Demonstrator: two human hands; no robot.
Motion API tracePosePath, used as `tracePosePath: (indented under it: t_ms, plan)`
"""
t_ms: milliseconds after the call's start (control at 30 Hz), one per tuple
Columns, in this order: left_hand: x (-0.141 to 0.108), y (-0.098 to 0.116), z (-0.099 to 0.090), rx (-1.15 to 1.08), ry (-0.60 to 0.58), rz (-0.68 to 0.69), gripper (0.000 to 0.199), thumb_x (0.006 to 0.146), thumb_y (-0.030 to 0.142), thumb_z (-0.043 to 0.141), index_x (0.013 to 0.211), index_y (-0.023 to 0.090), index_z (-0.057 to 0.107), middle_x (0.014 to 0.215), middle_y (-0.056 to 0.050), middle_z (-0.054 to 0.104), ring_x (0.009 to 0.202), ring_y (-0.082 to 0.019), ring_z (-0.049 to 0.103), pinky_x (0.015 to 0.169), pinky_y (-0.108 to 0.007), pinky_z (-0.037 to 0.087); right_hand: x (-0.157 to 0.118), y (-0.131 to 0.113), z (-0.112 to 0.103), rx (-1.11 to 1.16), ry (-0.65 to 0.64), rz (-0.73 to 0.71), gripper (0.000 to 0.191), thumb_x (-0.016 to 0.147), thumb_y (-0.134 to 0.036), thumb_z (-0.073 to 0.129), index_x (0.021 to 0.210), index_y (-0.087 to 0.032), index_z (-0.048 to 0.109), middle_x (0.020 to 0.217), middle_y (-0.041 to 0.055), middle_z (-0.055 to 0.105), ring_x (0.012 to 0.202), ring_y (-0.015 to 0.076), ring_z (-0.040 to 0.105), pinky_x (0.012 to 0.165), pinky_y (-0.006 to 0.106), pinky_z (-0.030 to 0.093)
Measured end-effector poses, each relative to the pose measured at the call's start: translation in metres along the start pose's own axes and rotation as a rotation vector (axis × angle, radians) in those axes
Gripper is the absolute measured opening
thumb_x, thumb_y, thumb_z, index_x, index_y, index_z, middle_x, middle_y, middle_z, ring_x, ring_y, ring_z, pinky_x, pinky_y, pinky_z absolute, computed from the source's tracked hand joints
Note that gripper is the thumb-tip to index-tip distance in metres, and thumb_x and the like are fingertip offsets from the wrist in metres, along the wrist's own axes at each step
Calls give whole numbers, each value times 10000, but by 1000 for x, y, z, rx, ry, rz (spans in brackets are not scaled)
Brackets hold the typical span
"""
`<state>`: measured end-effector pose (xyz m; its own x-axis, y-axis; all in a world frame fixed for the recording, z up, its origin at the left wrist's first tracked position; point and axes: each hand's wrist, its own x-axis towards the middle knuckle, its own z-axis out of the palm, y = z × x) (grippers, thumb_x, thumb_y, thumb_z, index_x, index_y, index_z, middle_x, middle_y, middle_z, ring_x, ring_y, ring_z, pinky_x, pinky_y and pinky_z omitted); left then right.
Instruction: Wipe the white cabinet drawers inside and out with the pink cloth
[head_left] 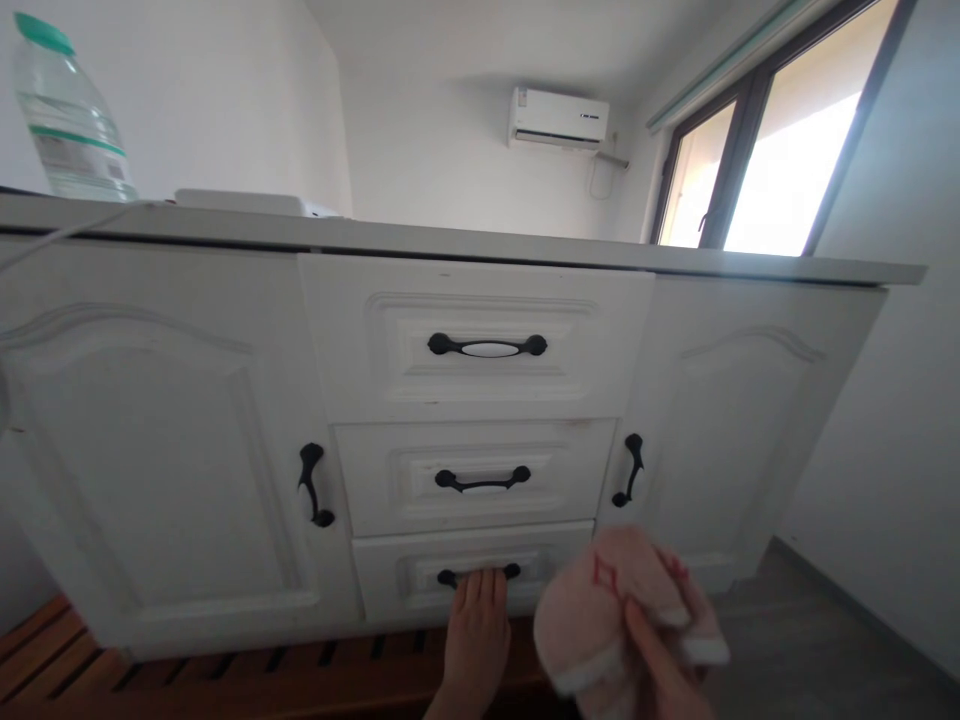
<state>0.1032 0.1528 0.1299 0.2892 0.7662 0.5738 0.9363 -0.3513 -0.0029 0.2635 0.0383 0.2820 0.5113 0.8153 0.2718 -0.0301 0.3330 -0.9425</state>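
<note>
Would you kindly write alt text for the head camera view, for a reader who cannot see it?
A person's left hand grips the black handle of the bottom drawer in a white cabinet, while the right hand holds pink cloth with white edges. A bottle stands on top.

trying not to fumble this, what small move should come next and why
Probably ease the bottom drawer outward with the left hand: its fingers are already on the handle, while the right hand holds the pink cloth.
</note>
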Motion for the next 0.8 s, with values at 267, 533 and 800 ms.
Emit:
tracePosePath:
  t_ms: [267,533,800]
  plan:
    - [-5,-2,10,43,39,42,466,812,322,647,1252,168,638,1236,-75,696,1134,-260,618,1016,-431,491,149,-9,79,-742,394,-1050,632,889,-368,577,1446,-117,415,1359,247,472,1329,382,409,1059,645,369]
    - [-5,-4,21,3,-63,77,506,858,430,616,1320,221,604,1242,-83,681,1134,-286,580,1008,-475,465,80,-5,203,-1015,-167,-1198,760,906,-498,511,1559,-191,271,1593,157,328,1421,370,312,1016,529,372]
    - [-12,-12,37,38,78,175,429,947,385,531,1364,286,558,1377,-20,628,1282,-240,516,1017,-431,465,52,-22,298,-1059,-630,-1451,556,1022,-158,223,1573,-176,147,1660,-2,209,1526,138,145,1170,319,304]
